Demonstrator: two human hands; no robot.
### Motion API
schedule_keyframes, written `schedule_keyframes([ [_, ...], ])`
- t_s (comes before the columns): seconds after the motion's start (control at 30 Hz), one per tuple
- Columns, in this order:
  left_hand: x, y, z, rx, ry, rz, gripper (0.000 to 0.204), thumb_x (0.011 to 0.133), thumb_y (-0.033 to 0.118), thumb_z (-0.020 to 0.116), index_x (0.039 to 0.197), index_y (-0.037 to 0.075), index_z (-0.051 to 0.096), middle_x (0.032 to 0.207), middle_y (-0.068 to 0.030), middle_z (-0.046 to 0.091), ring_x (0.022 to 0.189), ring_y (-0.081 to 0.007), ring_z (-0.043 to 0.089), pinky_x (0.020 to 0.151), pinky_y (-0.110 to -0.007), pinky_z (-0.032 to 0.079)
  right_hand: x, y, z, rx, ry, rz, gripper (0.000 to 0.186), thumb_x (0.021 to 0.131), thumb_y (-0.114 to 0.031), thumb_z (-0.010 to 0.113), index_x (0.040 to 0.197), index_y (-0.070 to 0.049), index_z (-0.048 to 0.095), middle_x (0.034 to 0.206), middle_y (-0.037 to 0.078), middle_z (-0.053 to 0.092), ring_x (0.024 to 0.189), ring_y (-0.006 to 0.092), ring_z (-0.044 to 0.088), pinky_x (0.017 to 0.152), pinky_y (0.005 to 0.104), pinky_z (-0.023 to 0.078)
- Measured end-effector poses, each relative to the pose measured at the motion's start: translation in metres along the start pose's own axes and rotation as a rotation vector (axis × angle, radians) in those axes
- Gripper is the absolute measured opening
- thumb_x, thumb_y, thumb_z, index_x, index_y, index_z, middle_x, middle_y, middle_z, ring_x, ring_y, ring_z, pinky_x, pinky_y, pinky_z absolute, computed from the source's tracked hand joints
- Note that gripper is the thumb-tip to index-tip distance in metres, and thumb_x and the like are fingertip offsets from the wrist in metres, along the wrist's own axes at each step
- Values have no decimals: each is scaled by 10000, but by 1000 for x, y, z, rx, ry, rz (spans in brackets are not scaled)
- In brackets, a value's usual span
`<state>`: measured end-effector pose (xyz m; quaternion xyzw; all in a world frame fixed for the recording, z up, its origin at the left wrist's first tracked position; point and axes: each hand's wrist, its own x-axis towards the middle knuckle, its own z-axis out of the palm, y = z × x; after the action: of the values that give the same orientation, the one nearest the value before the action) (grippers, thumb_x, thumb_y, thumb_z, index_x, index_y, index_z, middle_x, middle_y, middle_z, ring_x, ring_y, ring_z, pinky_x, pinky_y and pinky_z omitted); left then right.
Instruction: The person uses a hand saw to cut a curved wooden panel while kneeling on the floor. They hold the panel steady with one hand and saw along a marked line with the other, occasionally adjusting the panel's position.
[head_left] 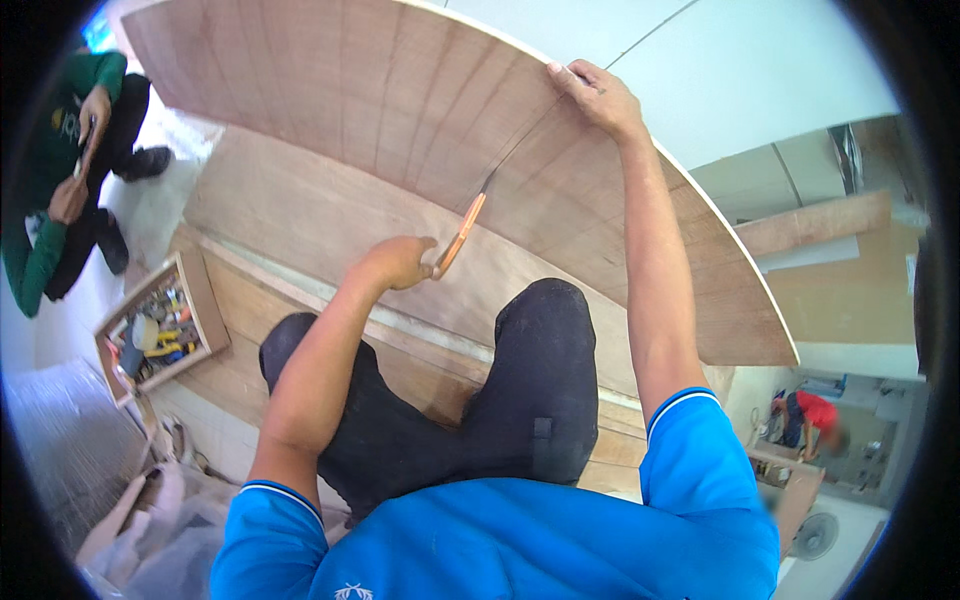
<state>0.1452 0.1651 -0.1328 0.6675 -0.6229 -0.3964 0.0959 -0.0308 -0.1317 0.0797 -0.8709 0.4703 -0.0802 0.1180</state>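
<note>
A large curved wooden panel stands tilted on its long side across the far part of the view. My right hand grips its upper rim, with the fingers over the edge. Nearer to me, my left hand is closed at the lower end of a tool with an orange handle. A thin dark part juts from the handle's upper end, and a fine dark line runs on from it up the panel. Whether that line is a blade seen edge-on or a seam, I cannot tell. My left fingertips are partly hidden.
Below the panel lie flat wooden boards. A wooden tray of mixed tools sits at the left. One person in a green sleeve handles something at far left; another in red bends at far right. A fan stands lower right.
</note>
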Motion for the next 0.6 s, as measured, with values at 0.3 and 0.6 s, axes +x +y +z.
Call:
schedule_keyframes([
  [0.3, 6, -20, 1, 16, -110, -67, 663, 973, 345, 749, 1536, 46, 566, 1433, -258, 661, 1337, -422, 624, 1126, -480, 499, -7, 9, 0, 249, 107, 74, 1021, 916, -954, 306, 1356, -139, 736, 1339, 124, 740, 1331, 327, 635, 1149, 452, 443],
  [0.6, 7, -59, 14, -38, -27, -35, 677, 958, 338, 771, 1528, 33, 571, 1240, -287, 737, 1178, -423, 709, 1022, -471, 550, -8, 14, -12, 639, 76, 9, 888, 1013, -840, 340, 1219, -86, 761, 1189, 121, 742, 1180, 265, 631, 1068, 427, 468],
])
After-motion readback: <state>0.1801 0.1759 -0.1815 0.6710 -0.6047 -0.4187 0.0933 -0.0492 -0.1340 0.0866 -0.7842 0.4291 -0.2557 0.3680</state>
